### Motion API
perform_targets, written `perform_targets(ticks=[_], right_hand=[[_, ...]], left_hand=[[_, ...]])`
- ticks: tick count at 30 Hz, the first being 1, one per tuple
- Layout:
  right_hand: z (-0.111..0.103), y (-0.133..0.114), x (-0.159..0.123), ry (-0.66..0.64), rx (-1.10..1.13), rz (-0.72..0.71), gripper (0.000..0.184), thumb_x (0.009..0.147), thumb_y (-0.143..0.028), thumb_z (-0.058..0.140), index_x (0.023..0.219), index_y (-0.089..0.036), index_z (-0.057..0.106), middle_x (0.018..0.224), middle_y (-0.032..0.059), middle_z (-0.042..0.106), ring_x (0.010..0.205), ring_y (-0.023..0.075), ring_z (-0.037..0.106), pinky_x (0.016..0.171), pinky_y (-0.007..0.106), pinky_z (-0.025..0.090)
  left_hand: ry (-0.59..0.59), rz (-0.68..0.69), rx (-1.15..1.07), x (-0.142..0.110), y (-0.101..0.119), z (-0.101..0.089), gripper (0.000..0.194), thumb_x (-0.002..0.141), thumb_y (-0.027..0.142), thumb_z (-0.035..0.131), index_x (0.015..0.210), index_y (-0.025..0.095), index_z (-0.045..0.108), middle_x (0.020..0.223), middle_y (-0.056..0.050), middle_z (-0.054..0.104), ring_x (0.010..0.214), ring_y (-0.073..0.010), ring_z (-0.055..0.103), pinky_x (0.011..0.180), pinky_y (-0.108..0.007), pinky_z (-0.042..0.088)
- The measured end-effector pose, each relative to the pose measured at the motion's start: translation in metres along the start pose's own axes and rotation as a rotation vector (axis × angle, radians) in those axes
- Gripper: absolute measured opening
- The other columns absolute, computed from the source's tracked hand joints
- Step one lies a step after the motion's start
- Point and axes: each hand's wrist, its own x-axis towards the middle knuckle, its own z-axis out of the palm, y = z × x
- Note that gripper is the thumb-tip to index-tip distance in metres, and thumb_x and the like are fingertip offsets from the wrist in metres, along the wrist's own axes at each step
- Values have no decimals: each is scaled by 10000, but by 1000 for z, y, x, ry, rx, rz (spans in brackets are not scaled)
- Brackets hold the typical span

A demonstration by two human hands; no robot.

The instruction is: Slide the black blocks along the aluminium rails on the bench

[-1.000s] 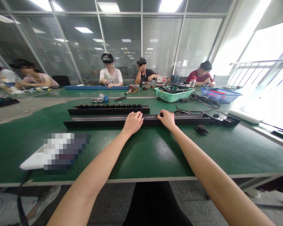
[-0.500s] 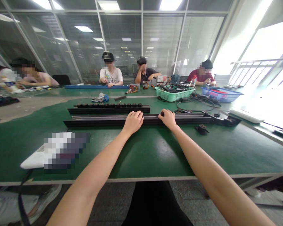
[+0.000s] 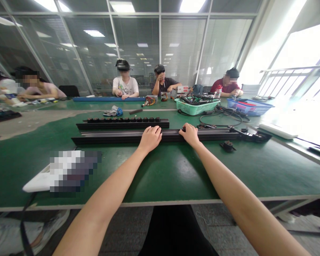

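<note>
A long black rail point(image 3: 109, 139) with a channel along its top lies crosswise in front of me on the green table. My left hand point(image 3: 150, 138) is closed over the rail near its middle, fingers bent down at the far side; a bit of something dark shows by its fingertips. To the right, my right hand point(image 3: 190, 136) pinches a small black part point(image 3: 182, 130) at the channel, mostly hidden by the fingers. Behind lies a shorter black rail point(image 3: 122, 126) carrying a row of several black socket-like modules point(image 3: 126, 120). One similar loose module point(image 3: 228, 145) sits near the right end.
More black parts point(image 3: 256, 136) lie at the long rail's right end. Farther back stand a green basket point(image 3: 197, 108) of cables and a blue basket point(image 3: 252, 109). A white device point(image 3: 277, 131) is at right, a blurred-out item point(image 3: 69, 170) at left. Several people sit around the table.
Both my hands stay nearly still on the rail; the right one shifts very slightly. Across the table, the person in red lowers their hands a little.
</note>
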Motion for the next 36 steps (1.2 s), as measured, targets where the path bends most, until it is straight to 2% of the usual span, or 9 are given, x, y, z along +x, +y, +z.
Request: perform_targets(ticks=[4,16,24,36], right_hand=[[-1,-1,-1,2,9,3,197,937,-298,571,1107,-200,585,1103,140,732,1049,331,631,911,420,386],[-11,4,-3,-43,-7,-24,156,967,-353,571,1061,-228,565,1072,101,736,1004,306,647,938,432,379],[-10,4,-5,6,-29,-22,149,963,-353,573,1038,-225,584,1034,116,702,1005,308,607,930,425,374],[-14,6,-4,9,-70,-52,140,948,-315,552,1031,-216,605,1030,126,709,1002,307,609,883,386,362]], left_hand=[[9,1,-1,0,-1,1,392,1073,258,426,1354,124,665,1427,-149,663,1264,-287,654,1194,-459,422],[-3,1,5,0,0,1,413,1080,261,401,1360,98,658,1431,-156,661,1269,-295,651,1199,-462,413],[9,2,-16,0,-1,2,408,1071,265,410,1358,126,665,1425,-160,663,1266,-292,655,1198,-471,420],[6,-8,-24,0,-1,3,410,1069,270,408,1360,133,662,1432,-155,659,1265,-289,651,1200,-467,413]])
